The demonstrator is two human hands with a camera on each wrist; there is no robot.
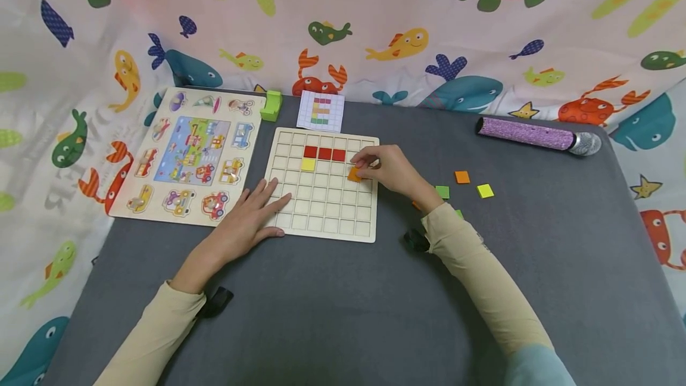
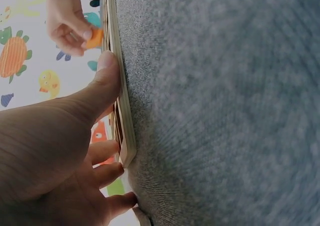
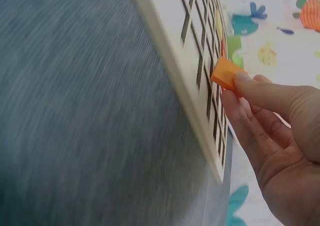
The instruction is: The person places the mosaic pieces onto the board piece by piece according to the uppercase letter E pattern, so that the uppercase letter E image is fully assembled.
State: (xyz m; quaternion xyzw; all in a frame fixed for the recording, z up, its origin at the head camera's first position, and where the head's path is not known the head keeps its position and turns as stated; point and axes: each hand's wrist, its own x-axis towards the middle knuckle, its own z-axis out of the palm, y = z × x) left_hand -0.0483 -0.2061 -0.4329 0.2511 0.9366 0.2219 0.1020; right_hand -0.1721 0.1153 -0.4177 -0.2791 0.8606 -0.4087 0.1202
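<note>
A pale wooden grid board [image 1: 321, 219] lies on the grey table. Three red tiles [image 1: 324, 153] sit in a row in its upper cells, and a yellow tile [image 1: 308, 164] is below the leftmost one. My right hand [image 1: 388, 168] pinches an orange tile [image 3: 227, 75] between thumb and fingertips over the board's right side. With fingers spread, my left hand [image 1: 243, 222] rests on the board's lower left edge; in the left wrist view its thumb [image 2: 107, 73] touches the rim. A paper card [image 1: 334, 113] with a coloured pattern lies behind the board.
Loose orange [image 1: 462, 177], yellow [image 1: 485, 190] and green tiles [image 1: 442, 192] lie right of the board, partly behind my right arm. A picture puzzle board [image 1: 145, 159] is at the left, a green block [image 1: 271, 106] by its corner. A glittery purple microphone [image 1: 527, 133] lies at the back right.
</note>
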